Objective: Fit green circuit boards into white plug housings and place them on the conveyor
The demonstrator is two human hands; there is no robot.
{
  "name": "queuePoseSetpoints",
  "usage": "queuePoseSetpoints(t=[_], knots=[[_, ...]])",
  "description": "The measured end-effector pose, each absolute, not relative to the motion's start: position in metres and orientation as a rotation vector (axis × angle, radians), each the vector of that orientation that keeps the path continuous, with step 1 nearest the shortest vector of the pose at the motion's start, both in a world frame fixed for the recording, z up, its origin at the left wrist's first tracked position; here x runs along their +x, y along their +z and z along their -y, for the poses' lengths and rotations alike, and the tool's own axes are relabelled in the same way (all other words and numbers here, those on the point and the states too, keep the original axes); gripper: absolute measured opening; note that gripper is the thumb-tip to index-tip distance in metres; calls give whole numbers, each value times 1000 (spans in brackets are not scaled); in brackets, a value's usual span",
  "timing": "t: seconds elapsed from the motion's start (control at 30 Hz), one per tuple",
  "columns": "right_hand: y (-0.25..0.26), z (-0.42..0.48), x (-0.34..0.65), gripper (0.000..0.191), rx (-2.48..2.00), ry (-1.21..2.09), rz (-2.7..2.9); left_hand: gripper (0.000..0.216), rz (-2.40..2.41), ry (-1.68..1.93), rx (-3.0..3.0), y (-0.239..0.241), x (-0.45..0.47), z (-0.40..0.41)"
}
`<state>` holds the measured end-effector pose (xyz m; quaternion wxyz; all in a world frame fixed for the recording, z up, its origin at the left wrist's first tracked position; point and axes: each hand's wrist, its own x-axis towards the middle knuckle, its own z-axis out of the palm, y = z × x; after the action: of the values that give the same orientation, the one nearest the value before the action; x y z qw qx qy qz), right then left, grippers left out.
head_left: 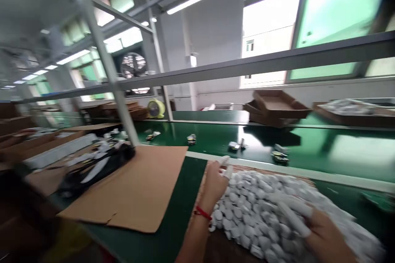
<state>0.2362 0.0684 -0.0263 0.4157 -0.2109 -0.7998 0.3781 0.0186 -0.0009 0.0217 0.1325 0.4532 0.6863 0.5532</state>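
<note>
My left hand (217,180), with a red cord around its wrist, is raised at the far left edge of a heap of small white round parts (247,201). White coverings sit on its fingertips. Those fingers are curled together, and anything between them is too small to make out. Over the right side of the heap, my right hand (321,228) stretches its white-covered thumb and finger toward the parts, with a gap between them. This hand is somewhat blurred, and nothing shows in its grasp. The heap rests on a brown cardboard sheet or tray, with clear plastic at its right.
Several small electronic assemblies (280,154) lie along the green conveyor (210,131) beyond a pale rail. A flat cardboard sheet (138,189) lies to the left. Cardboard trays (277,104) stand at the back. A metal post (105,57) rises at left; a dark, blurred shape fills the lower-left corner.
</note>
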Motion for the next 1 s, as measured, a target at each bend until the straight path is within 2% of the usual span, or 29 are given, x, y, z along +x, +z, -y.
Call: queuePoseSetpoints(t=[0.17, 0.23, 0.37, 0.47, 0.53, 0.67, 0.8, 1.0], knots=[[1, -69, 243, 40, -660, 497, 2088, 42, -2021, 1500, 1571, 39, 23, 3], [10, -89, 253, 39, -1007, 167, 2129, 40, -1995, 1498, 1599, 42, 21, 0], [17, -145, 298, 35, -1500, -103, 2084, 11, -2018, 1552, 1530, 45, 23, -3], [12, -181, 324, 31, -1683, -226, 2202, 7, -1941, 1673, 1368, 47, 37, -2], [4, -197, 332, 23, -1721, -288, 2364, 16, -1752, 1711, 1204, 47, 51, 0], [-8, -212, 338, 20, -1784, -323, 2610, 26, -1363, 1557, 1091, 46, 79, 6], [-9, -219, 341, 25, -1845, -327, 2685, 27, -1287, 1456, 1155, 46, 86, 11], [0, -218, 332, 18, -1799, -350, 2696, 31, -1274, 1437, 1108, 42, 80, 8]])
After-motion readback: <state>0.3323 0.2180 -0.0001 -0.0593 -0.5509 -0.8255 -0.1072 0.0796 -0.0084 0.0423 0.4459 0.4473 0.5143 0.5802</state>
